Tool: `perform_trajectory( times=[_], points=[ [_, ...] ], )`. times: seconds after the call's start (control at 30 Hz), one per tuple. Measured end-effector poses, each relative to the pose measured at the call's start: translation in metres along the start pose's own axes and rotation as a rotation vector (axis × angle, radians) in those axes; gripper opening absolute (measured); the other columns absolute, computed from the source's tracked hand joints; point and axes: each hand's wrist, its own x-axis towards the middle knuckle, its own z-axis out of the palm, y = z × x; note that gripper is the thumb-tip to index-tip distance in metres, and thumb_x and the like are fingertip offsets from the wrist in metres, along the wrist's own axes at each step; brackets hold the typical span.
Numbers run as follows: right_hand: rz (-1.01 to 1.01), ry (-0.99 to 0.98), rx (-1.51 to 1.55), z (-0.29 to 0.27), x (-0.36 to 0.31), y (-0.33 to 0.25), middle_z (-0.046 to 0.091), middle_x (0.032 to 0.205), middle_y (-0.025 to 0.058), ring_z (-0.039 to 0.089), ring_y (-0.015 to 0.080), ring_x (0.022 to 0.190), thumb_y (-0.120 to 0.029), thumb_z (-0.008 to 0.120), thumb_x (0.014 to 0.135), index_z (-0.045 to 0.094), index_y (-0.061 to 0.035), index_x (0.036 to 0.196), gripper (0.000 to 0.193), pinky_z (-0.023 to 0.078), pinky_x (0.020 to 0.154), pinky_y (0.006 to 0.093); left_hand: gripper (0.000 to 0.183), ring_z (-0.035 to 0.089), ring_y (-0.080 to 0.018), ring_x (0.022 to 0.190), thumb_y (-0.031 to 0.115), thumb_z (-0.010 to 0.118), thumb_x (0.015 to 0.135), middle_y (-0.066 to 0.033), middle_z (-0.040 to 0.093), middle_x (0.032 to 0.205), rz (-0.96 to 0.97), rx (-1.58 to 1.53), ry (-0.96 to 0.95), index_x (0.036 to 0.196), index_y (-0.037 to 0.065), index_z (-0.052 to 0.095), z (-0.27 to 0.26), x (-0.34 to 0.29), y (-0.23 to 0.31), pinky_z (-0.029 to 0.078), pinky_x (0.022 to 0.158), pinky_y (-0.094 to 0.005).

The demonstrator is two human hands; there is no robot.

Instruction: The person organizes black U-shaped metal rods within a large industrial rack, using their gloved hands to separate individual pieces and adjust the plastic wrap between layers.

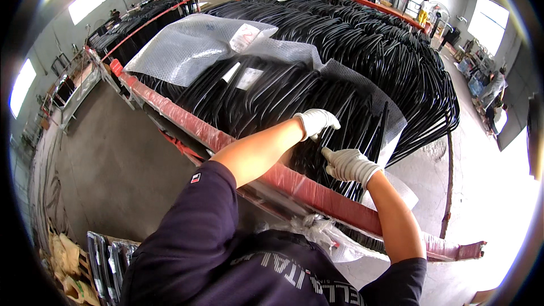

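Note:
Many glossy black bent tubes (272, 99) lie packed side by side in front of me. My left hand (318, 123), in a white knit glove, bends its fingers down among the nearer tubes. Just right of it and closer to me is my right hand (350, 165), also gloved, its fingers curled and one digit reaching toward the tubes by the left hand. Both hands look closed, but what lies inside their fingers is hidden. Clear bubble wrap (187, 45) covers part of the stack, and white paper labels (248, 78) rest on it.
A red beam (187, 119) wrapped in clear film runs along the stack's near side, with bunched plastic (317, 229) tied below. Another rack of black parts (141, 28) stands at far left. Cardboard and dark parts (102, 260) are at lower left. People (496, 93) are at the right.

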Motion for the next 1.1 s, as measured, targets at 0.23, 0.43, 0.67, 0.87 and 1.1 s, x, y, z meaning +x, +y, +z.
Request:
perform_trajectory(
  times=[0.23, 0.43, 0.67, 0.87, 1.1],
  points=[
    [0.007, 0.005, 0.042, 0.001, 0.0, 0.001, 0.059, 0.063, 0.0149, 0.06, 0.0331, 0.061, -0.021, 0.045, 0.082, 0.045, 0.0009, 0.105, 0.031, 0.046, 0.056, 0.0422, 0.048, 0.057, -0.0299, 0.081, 0.03, 0.067, 0.071, -0.02, 0.055, 0.105, 0.054, 0.019, 0.006, 0.109, 0.002, 0.057, -0.001, -0.009, 0.0, 0.05, 0.071, -0.0451],
    [0.074, -0.082, 0.067, -0.008, -0.003, -0.005, 0.062, 0.072, 0.0183, 0.062, 0.0337, 0.071, -0.019, 0.047, 0.08, 0.041, 0.0029, 0.117, 0.044, 0.048, 0.064, 0.0413, 0.025, 0.045, -0.0138, 0.054, 0.03, 0.061, 0.075, -0.0018, 0.049, 0.063, 0.457, 0.152, -0.047, 0.089, 0.01, 0.066, -0.005, -0.025, -0.01, 0.043, 0.049, -0.0319],
    [-0.003, 0.029, 0.039, 0.0, 0.0, -0.003, 0.061, 0.066, 0.0159, 0.061, 0.0332, 0.065, -0.018, 0.048, 0.079, 0.049, -0.001, 0.099, 0.027, 0.047, 0.058, 0.0415, 0.038, 0.056, -0.0296, 0.084, 0.03, 0.066, 0.072, -0.0179, 0.056, 0.103, 0.052, 0.055, 0.055, 0.102, 0.008, 0.063, 0.004, -0.009, -0.002, 0.049, 0.071, -0.0433],
    [-0.011, 0.013, 0.065, -0.003, -0.001, -0.004, 0.063, 0.073, 0.0147, 0.062, 0.0312, 0.072, -0.018, 0.048, 0.08, 0.056, -0.0054, 0.099, 0.025, 0.049, 0.064, 0.0393, 0.024, 0.055, -0.0247, 0.059, 0.023, 0.064, 0.074, -0.0122, 0.056, 0.074, -0.096, 0.248, 0.134, 0.087, 0.004, 0.062, 0.005, 0.009, 0.001, 0.052, 0.058, -0.0405],
    [-0.011, -0.05, 0.068, -0.003, 0.001, 0.001, 0.064, 0.078, 0.0125, 0.061, 0.0315, 0.076, -0.02, 0.048, 0.079, 0.059, -0.0099, 0.095, 0.022, 0.048, 0.068, 0.0389, 0.017, 0.06, -0.0319, 0.074, 0.003, 0.063, 0.07, -0.02, 0.06, 0.091, -0.017, -0.011, -0.095, 0.087, -0.002, 0.063, -0.002, 0.009, -0.016, 0.054, 0.062, -0.0462]
  ],
)
